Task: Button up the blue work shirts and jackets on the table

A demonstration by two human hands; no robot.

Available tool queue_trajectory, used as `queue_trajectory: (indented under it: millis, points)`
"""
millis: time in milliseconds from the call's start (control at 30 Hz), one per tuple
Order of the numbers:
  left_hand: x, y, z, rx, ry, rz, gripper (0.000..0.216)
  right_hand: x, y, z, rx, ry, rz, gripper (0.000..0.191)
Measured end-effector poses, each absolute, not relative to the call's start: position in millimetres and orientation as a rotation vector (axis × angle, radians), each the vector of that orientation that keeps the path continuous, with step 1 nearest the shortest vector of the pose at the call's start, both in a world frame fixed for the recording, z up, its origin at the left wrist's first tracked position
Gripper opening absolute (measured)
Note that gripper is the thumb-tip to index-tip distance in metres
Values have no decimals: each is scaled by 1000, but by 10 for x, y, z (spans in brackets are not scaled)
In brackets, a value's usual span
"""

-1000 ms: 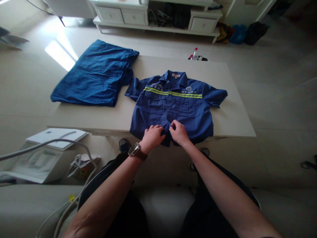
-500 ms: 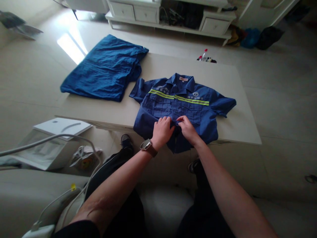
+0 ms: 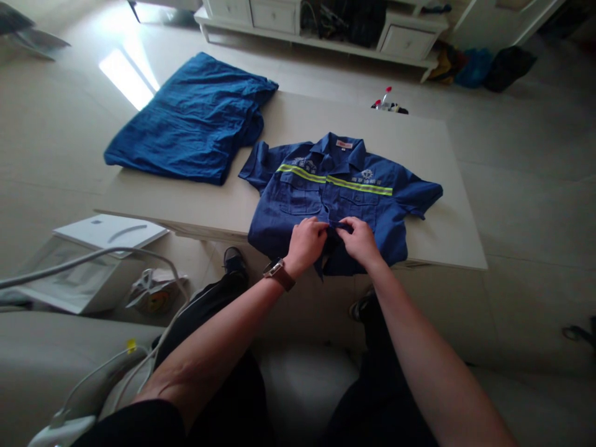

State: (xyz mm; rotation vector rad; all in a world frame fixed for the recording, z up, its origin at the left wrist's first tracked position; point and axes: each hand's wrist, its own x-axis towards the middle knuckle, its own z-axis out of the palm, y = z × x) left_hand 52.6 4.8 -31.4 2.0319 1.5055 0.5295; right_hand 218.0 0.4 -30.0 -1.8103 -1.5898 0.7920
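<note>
Blue shirt [image 3: 342, 198], collar pointing away

Layout: shirt [image 3: 298, 205] lies flat on the desk [image 3: 209, 205], right of centre. Its collar is on the far side and its hem hangs over the near edge. The left hand [image 3: 306, 243] and right hand [image 3: 361, 241] sit side by side on its lower front, almost touching. A folded garment [image 3: 190, 121] is on the desk's far-left corner, overhanging the left edge and just beside the shirt's sleeve. Box [image 3: 93, 261] on the floor left of the desk. Bottles [image 3: 385, 102] on the floor behind the desk — cabinet [image 3: 326, 25] further back, bags [image 3: 484, 62] to its right.
</note>
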Motion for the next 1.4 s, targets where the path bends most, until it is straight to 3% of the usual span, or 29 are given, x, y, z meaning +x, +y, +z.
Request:
queue_trajectory:
  millis: [533, 867, 1067, 1233, 1400]
  points:
    - [466, 78, -284, 2107, 1428, 463, 29, 2013, -84, -333, -1834, -1650, 529, 13]
    - [382, 26, -164, 2077, 1512, 319, 33, 2154, 6, -256, -2093, -1550, 366, 8]
    - [261, 66, -159, 2104, 1648, 264, 42, 2382, 7, -96, -2152, -1696, 574, 35]
    - [100, 46, -317, 2077, 1591, -125, 60, 2539, -143, -354, -2357, -1975, 699, 47]
    - [54, 124, -463, 2117, 1552, -179, 64, 2562, -184, -540, -2446, -1985, 816, 61]
